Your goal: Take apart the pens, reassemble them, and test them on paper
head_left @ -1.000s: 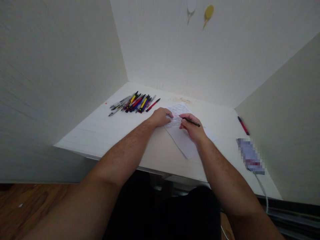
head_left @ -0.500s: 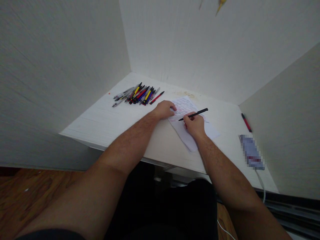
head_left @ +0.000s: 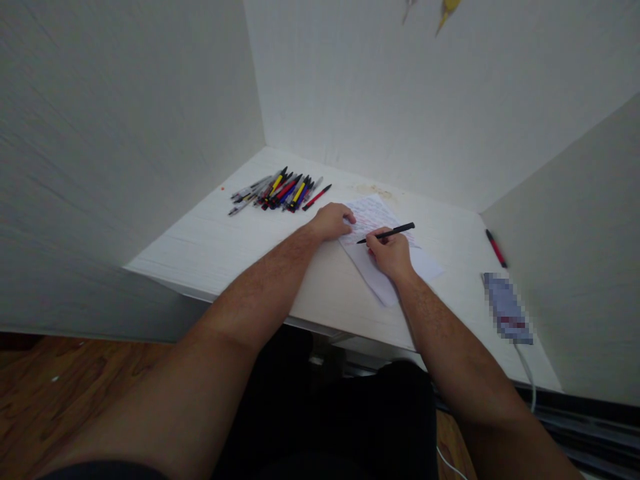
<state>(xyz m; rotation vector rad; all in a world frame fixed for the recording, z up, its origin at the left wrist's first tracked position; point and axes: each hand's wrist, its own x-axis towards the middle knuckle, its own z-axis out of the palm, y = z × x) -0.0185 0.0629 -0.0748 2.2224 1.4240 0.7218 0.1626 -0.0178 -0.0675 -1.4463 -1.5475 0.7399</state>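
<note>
A white sheet of paper [head_left: 380, 283] lies at a slant on the desk, its upper part covered with lines of blue and reddish handwriting. My right hand [head_left: 393, 255] rests on the sheet, pinching a slim black pen [head_left: 400, 229]. The pen's tip points left and meets the paper just below the written lines, as far as I can see. At the sheet's left edge lies my left hand [head_left: 331, 221], thumb and fingers apart, pressing on the paper and holding nothing. Its palm side is hidden.
A heap of pens [head_left: 280, 190] in several colours lies at the back left, with a red pen [head_left: 317, 197] beside it. Another red pen [head_left: 497, 249] and a blurred-out phone-like object [head_left: 507, 308] with a white cable [head_left: 526, 373] are by the right wall. Panels enclose the desk [head_left: 200, 247].
The whole view has shifted slightly, so things sit a little lower and to the right. The pen leans a bit flatter in my right hand. My left hand stays at the sheet's edge.
</note>
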